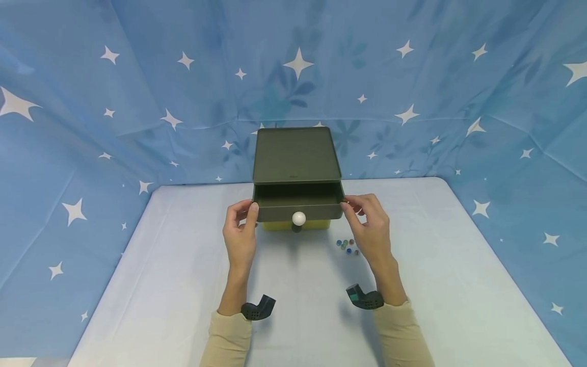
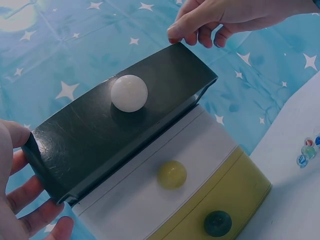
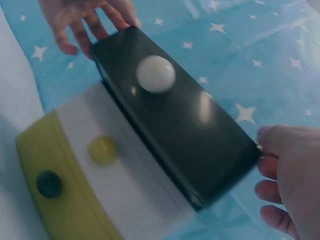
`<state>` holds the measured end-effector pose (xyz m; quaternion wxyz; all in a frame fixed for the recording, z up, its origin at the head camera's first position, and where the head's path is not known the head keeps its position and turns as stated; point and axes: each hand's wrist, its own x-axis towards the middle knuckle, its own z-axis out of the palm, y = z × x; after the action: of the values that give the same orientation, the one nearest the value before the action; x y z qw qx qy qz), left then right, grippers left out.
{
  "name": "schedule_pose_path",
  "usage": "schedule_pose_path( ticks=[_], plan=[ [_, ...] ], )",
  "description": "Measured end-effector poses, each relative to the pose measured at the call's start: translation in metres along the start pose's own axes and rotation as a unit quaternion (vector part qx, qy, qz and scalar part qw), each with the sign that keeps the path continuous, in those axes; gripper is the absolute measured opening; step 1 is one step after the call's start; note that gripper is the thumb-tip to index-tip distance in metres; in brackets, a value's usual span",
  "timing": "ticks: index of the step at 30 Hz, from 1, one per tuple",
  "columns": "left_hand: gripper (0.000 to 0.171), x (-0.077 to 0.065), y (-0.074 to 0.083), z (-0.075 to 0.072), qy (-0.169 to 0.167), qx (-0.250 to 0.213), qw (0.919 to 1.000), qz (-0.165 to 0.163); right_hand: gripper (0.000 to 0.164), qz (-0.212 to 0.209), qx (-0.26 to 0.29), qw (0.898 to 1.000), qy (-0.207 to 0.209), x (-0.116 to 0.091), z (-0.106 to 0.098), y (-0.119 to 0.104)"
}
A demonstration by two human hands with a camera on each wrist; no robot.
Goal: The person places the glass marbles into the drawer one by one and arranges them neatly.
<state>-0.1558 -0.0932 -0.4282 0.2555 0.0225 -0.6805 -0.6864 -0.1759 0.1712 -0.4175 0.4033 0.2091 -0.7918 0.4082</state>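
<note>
1. Toward the far middle of the white counter [image 1: 151, 285] stands a small stacked cabinet, its dark green top panel [image 1: 295, 153] lying over the top drawer [image 1: 275, 213], which is pulled out toward the near side.
2. The left hand [image 1: 240, 232] pinches the drawer's left edge — thumb at the front corner, the other fingers parted along the side.
3. The right hand [image 1: 373, 229] pinches the right edge, thumb and forefinger at the corner, the remaining fingers bent beside it.
4. Between them, a round white knob [image 1: 299, 218] sits midway on the dark front.
5. Below comes a white tier [image 2: 132, 192] with a yellow knob [image 2: 172, 175], then a yellow tier [image 2: 235, 185] with a dark green knob [image 2: 217, 223].
6. A few glass marbles [image 1: 349, 251] lie loosely grouped on the near right of the cabinet, just left of the right hand.
7. Behind everything hangs a blue cloth [image 1: 206, 30] with white stars — beige sleeves [image 1: 399, 331] reach in from the near side.
</note>
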Motion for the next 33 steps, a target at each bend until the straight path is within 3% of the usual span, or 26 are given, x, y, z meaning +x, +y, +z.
schedule_pose_path(
  ticks=[3, 6, 11, 22, 33],
  plan=[
    [0.028, -0.002, 0.012, 0.001, -0.001, 0.001, 1.0, -0.01, 0.019, 0.001, 0.008, 1.0, 0.016, -0.001, 0.007, -0.002],
    [0.029, -0.002, 0.013, 0.001, -0.001, 0.008, 0.9998, -0.02, 0.019, 0.004, 0.009, 1.0, 0.025, -0.002, 0.01, -0.003],
    [0.029, 0.001, -0.002, -0.001, 0.001, 0.011, 0.9997, -0.021, 0.019, 0.015, 0.004, 1.0, 0.025, -0.003, 0.01, -0.001],
    [0.03, -0.001, -0.002, -0.001, -0.001, 0.004, 1.0, 0.003, 0.018, 0.031, 0.0, 0.999, 0.021, -0.004, 0.009, -0.001],
    [0.028, 0.0, -0.002, -0.001, -0.001, 0.008, 1.0, -0.001, 0.019, 0.036, -0.012, 0.999, 0.01, -0.003, 0.006, -0.003]
  ],
)
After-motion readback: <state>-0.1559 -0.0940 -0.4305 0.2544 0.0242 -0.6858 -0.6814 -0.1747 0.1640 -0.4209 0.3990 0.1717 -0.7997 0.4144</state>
